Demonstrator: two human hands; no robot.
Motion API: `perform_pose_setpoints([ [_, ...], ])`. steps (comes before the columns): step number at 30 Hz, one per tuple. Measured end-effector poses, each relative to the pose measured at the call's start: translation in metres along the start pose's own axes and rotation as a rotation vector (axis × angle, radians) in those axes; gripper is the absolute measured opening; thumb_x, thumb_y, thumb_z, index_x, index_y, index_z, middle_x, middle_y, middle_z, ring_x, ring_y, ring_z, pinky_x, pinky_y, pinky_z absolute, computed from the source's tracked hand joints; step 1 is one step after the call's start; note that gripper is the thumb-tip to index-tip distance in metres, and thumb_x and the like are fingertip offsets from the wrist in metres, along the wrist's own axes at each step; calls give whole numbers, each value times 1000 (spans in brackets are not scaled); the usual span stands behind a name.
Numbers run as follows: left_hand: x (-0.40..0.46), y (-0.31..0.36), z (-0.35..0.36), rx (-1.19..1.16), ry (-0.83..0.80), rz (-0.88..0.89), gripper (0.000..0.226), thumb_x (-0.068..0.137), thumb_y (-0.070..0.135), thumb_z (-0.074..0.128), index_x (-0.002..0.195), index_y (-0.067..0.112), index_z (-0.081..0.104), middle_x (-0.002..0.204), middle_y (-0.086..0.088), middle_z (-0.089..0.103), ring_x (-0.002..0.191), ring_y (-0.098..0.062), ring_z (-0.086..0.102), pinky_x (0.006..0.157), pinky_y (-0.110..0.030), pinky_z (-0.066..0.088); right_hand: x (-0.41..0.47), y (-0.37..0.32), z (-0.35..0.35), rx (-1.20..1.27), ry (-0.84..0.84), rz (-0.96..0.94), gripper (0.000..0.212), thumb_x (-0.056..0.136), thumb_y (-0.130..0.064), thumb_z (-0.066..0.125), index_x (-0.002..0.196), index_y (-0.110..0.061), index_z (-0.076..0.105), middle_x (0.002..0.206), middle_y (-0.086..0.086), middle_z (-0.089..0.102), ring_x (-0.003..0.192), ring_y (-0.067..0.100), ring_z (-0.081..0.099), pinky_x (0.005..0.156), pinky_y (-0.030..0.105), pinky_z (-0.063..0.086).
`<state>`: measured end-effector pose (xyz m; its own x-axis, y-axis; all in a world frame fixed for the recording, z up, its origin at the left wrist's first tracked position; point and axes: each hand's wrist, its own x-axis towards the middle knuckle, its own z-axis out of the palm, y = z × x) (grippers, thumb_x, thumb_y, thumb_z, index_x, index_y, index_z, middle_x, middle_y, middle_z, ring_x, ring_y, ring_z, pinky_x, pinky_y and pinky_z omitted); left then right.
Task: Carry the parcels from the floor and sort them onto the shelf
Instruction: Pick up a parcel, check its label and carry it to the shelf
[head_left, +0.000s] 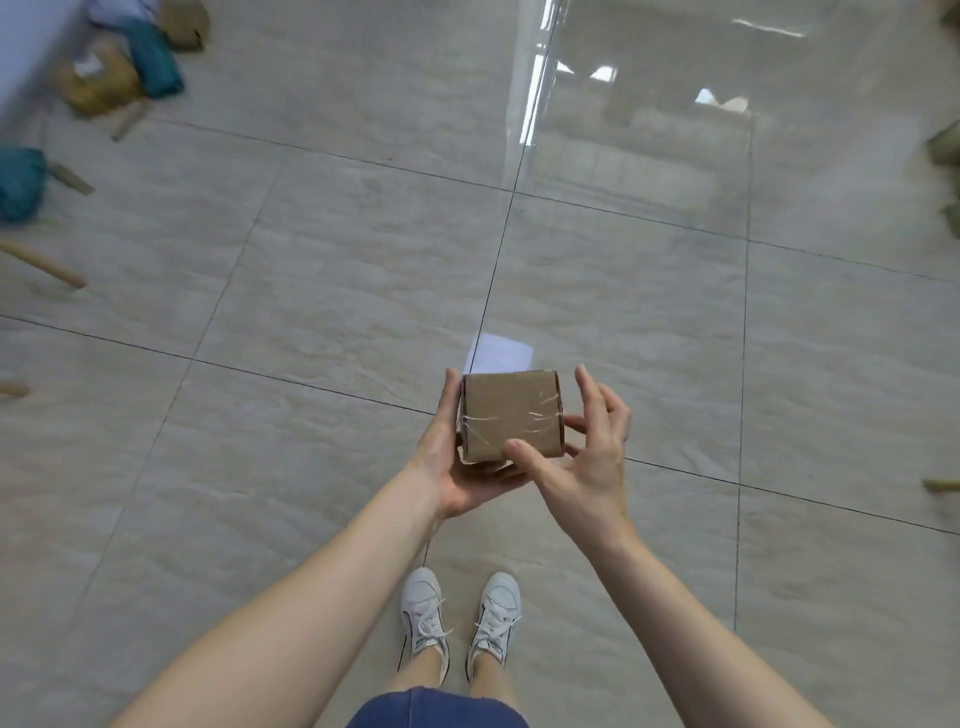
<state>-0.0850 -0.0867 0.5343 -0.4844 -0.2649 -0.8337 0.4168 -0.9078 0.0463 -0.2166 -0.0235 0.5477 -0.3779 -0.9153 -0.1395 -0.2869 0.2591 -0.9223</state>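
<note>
A small brown cardboard box (511, 415), bound with clear tape, is held in front of me above the floor. My left hand (457, 467) cups it from below and along its left side. My right hand (587, 447) is at its right side, with the thumb on the near edge and the fingers spread against the right face. A white label (500, 352) sticks out behind the box's far edge. No shelf is in view.
Teal parcels (153, 57) and tan parcels (96, 85) lie on the tiled floor at the far left, with thin brown pieces (44, 265) near them. More brownish parcels (945, 145) show at the right edge. My white shoes (460, 618) stand below.
</note>
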Motion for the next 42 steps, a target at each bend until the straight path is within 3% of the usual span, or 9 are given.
perform_pose_setpoints([
  [4,-47,11,31,217,30,11,101,58,86,64,126,11,69,118,-17,72,105,-36,69,90,-45,57,-15,-42,-33,6,-4,-118,100,60,-13,93,143,-30,39,139,-7,36,106,-9,54,85,12,49],
  [8,-83,13,63,387,4,49,92,59,72,75,133,19,64,132,-13,67,104,-33,70,84,-39,59,-31,-72,-58,-36,50,-218,95,55,-16,95,136,-31,48,137,-3,41,109,8,58,86,25,53],
  [16,-129,14,107,564,-147,144,42,86,43,58,112,14,72,100,-12,77,82,-29,75,74,-36,60,-55,-111,-78,-49,173,-319,86,53,-24,95,128,-21,52,130,1,42,113,14,53,89,21,48],
  [23,-152,20,129,644,-180,248,45,83,31,62,123,12,68,116,-10,74,97,-28,74,91,-42,55,-68,-142,-71,252,236,-96,55,67,-51,76,115,-51,50,125,-22,39,126,-11,38,109,34,39],
  [26,-150,20,132,612,-126,330,69,65,35,78,130,16,65,134,-11,66,120,-33,65,105,-53,47,-70,-152,-67,330,276,-20,50,76,-49,75,119,-55,49,129,-22,35,118,-23,36,111,42,40],
  [29,-151,12,136,548,-91,437,72,60,34,80,130,22,63,126,-7,70,115,-32,66,101,-56,48,-68,-157,-61,379,276,36,48,82,-45,73,121,-57,46,134,-8,32,126,-5,43,111,37,39],
  [35,-156,-6,141,444,-75,590,76,65,24,78,135,30,50,107,-4,72,97,-31,69,80,-50,59,-61,-165,-57,496,286,152,84,50,-80,74,124,-57,42,139,-4,40,130,20,49,93,53,55],
  [38,-162,-7,140,447,-51,562,83,63,26,82,138,34,45,112,-6,70,95,-31,68,70,-46,59,-53,-168,-61,596,304,212,71,58,-70,76,120,-53,47,137,4,45,124,26,54,79,50,62],
  [42,-172,2,143,522,-48,557,70,63,35,82,126,21,54,112,-10,67,98,-28,66,70,-44,60,-43,-170,-71,569,306,228,54,65,-60,73,114,-55,50,133,8,49,125,29,52,84,55,59],
])
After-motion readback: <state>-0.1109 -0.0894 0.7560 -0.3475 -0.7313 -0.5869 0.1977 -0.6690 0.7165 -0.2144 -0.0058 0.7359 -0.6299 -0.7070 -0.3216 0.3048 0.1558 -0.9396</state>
